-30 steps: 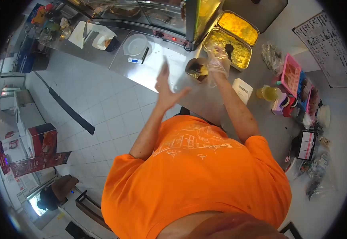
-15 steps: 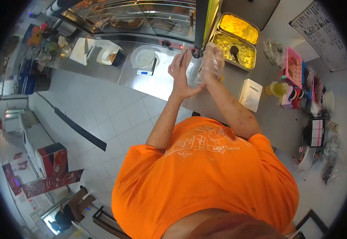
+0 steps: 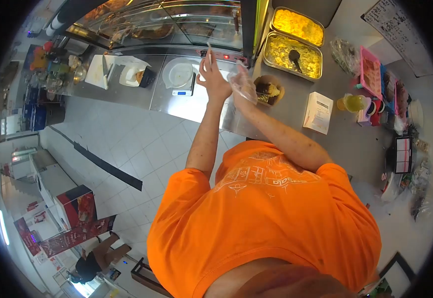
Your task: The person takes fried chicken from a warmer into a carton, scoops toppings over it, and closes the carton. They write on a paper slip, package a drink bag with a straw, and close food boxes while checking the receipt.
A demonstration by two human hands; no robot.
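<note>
My left hand (image 3: 215,82) is raised over the steel counter, right of the kitchen scale. Its fingers point upward, and a slim pale piece, too small to name, stands between the fingertips. Close beside it, my right hand (image 3: 243,89) wears a loose, crumpled clear plastic glove (image 3: 241,79) that blurs its fingers. Just right of the gloved hand, an open brown paper food box (image 3: 269,90) holds yellow and dark food. The kitchen scale (image 3: 182,92) carries a round white bowl (image 3: 178,72).
Two metal trays of yellow food, the nearer tray (image 3: 265,58) with a black spoon (image 3: 295,57), stand behind the box. A glass display case (image 3: 191,30) borders the counter. A white box (image 3: 318,113) lies right. A knife (image 3: 105,69) rests on a cutting board (image 3: 95,74) left.
Both hands have moved left. My right hand has come away from above the paper food box, which now shows. My left hand's fingertips have drawn away from the glove.
</note>
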